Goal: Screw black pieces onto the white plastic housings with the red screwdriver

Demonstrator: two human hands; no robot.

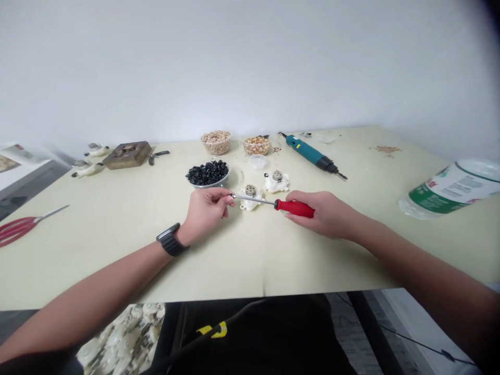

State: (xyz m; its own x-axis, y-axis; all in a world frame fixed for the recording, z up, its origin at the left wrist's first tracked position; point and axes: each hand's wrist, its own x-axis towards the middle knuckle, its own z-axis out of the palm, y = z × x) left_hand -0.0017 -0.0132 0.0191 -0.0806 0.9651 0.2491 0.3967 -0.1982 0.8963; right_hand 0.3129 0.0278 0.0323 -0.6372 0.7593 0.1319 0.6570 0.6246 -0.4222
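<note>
Head view: red-handled screwdriver (296, 208), held level between both grips. Handle clenched in right hand (328, 214); shaft tip pinched by thumb and forefinger of left hand (206, 209). Just behind the shaft, between the two grips, white motor housing (250, 198) on table (117, 234); second housing (276, 182) a little beyond. Past left grip, bowl of black rings (207, 173). Well beyond right grip, teal electric driver (310, 154).

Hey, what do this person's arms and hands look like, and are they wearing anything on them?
Both arms are bare up to the edge of the picture, with no sleeves in view. Neither the left hand nor the right hand wears a glove. A black watch with a dark band sits on the left wrist. No rings or bracelets can be made out.
</note>
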